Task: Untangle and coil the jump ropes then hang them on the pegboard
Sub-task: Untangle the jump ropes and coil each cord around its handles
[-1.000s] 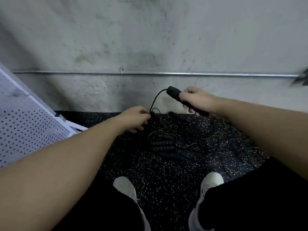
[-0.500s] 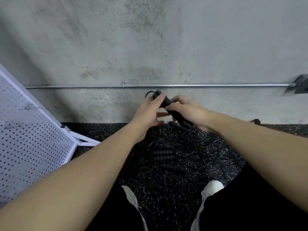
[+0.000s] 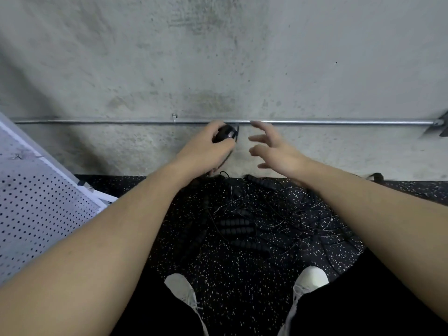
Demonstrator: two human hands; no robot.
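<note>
A: What does the left hand point(image 3: 206, 147) have?

B: Its fingers curl round 1 black jump-rope handle point(image 3: 225, 133), raised in front of the concrete wall point(image 3: 218, 57), just under the metal conduit pipe point(image 3: 339, 122). A thin black cord point(image 3: 229, 156) drops from the handle toward the floor.

A: And the right hand point(image 3: 274, 150)?

B: Empty. Its fingers are spread and relaxed, just right of the handle, not touching it, fingertips up by the pipe.

A: Where are the rest of the ropes?

B: On the speckled black rubber floor point(image 3: 242, 275), below the pipe and under both hands: a tangled pile of jump ropes point(image 3: 266, 221), thin cords looping every way, with several ribbed black handles point(image 3: 236, 226) lying in the middle. How many ropes, I cannot tell.

A: The pegboard?

B: A white perforated pegboard point(image 3: 36, 209) leans well left of the pile, its upper corner just below the pipe's left end. 2 white shoes point(image 3: 310, 277) stand on the near side of the tangle.
</note>
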